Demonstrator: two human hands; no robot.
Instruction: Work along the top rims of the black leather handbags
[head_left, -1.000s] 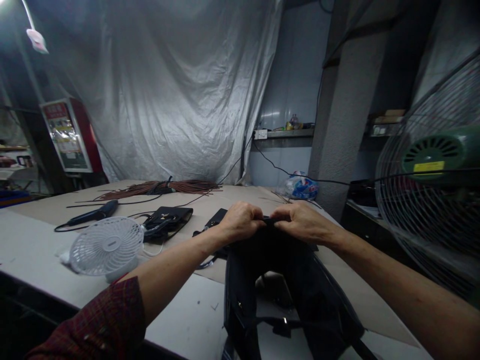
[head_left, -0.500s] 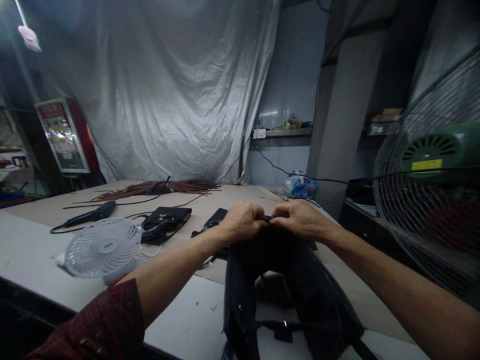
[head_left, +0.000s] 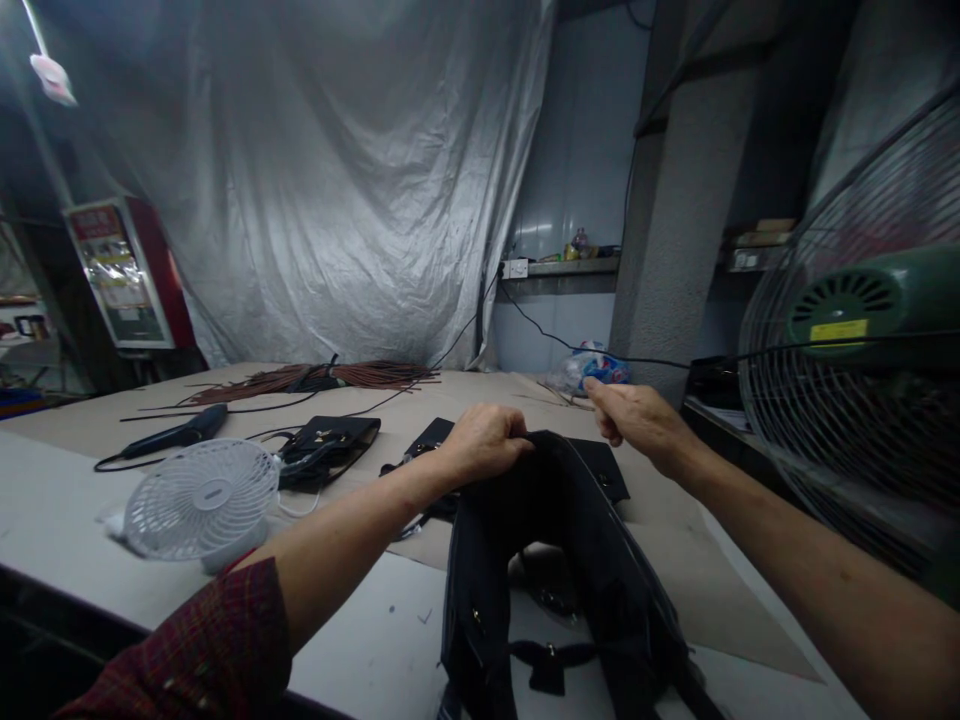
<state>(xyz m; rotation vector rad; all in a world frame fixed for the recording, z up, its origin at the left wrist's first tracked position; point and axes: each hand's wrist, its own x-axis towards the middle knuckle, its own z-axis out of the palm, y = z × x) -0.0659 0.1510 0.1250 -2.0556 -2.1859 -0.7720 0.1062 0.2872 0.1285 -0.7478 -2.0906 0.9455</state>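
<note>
A black bag stands in front of me, its long side walls curving round an opening. Low in that opening shows a black bow-shaped strap piece with a small gold fitting. My left hand grips the bag's top edge at the far end, thumb and fingers closed on it. My right hand is in the air right of that edge, apart from the bag. Its fingers are curled and the thumb is pressed to them; anything between them is too small to make out. Behind the bag lies another flat black piece.
On the table at left stand a small white fan, a black corded tool and a black bag. Brown cords lie bundled at the back. A large caged fan rises at right, near my right arm.
My right hand has let go of the bag's top edge and moved up and to the right. The left hand keeps its hold there. The view has shifted slightly.
</note>
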